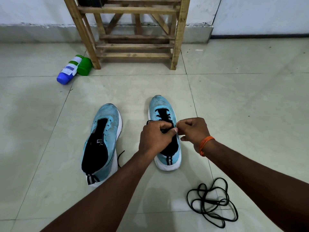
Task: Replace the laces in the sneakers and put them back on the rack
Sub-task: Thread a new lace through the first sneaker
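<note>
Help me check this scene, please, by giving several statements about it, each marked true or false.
1. The left hand and the right hand both work at the threaded lace of the right sneaker. True.
2. The left sneaker is fully laced. False: its eyelets are empty.
3. A loose lace lies in a tangle on the floor near the right forearm. True.
4. Both sneakers stand on the wooden rack. False: they stand on the floor in front of it.
5. The blue-capped bottle stands upright. False: it lies on its side beside a green container.
</note>
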